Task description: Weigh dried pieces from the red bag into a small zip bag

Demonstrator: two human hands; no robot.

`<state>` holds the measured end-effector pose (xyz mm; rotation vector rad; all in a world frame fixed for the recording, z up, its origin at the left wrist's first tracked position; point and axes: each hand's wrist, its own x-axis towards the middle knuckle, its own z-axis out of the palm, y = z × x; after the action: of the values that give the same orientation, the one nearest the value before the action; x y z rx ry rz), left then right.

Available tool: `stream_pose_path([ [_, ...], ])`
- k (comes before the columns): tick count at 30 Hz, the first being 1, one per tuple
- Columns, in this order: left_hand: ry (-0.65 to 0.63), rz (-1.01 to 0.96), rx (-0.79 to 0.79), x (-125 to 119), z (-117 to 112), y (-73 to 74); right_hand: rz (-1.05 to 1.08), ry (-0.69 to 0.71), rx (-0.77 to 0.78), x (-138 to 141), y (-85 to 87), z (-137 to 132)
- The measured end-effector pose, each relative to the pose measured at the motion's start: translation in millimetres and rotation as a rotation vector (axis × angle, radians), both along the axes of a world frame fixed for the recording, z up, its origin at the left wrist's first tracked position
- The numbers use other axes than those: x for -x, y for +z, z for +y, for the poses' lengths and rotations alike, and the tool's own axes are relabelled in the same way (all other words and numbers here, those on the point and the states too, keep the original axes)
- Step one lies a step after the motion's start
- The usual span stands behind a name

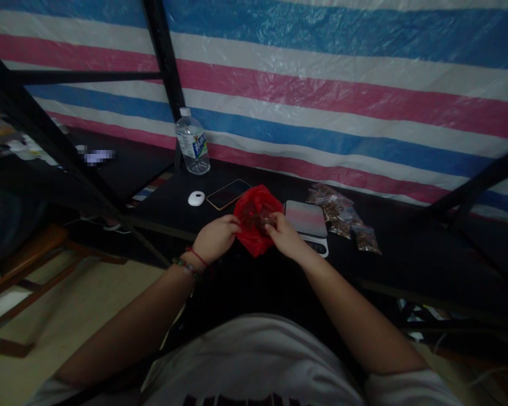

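A red plastic bag point(258, 197) with its mouth open lies at the table's front edge, some brownish contents showing inside. My left hand point(217, 237) is closed on the bag's left rim, a red cord and a beaded bracelet around its wrist. At the bag's right side, my right hand point(283, 232) has its fingers pinched at the opening; whether they grip the rim or some of the contents is too small to tell. Just right of the bag sits a digital scale point(307, 219) with a flat, shiny platform. Several small zip bags point(337, 211) of brown bits lie beyond it.
A phone point(228, 194) and a white computer mouse point(196, 198) lie left of the bag on the black table point(406, 242). A clear plastic bottle point(193, 144) stands behind them by a black metal post point(166, 56). Striped sheeting hangs behind. A wooden stool point(38, 265) is at left.
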<state>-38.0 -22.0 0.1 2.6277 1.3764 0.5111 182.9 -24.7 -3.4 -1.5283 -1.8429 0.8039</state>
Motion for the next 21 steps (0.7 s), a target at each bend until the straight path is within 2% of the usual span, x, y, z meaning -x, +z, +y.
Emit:
stream_pose_path([
  [4,0.134,-0.085,-0.025,17,16,2.4,0.071,-0.007,-0.016,1,-9.6,-2],
  [7,0.18,-0.198,-0.057,14,10,11.7,0.134,-0.003,-0.069,1,-12.0,-2],
  [9,0.149,-0.226,-0.071,5,0,19.0,0.125,0.003,-0.098,2,-9.6,-4],
  [12,0.065,-0.121,0.004,-10,-14,23.2,0.052,0.011,-0.071,4,-5.2,-7],
  [16,0.147,-0.077,0.124,-16,-15,12.7,-0.009,0.003,-0.024,7,-4.4,-12],
  [21,0.202,-0.192,0.203,-1,-6,0.3,0.02,-0.037,0.009,2,-5.9,-20],
])
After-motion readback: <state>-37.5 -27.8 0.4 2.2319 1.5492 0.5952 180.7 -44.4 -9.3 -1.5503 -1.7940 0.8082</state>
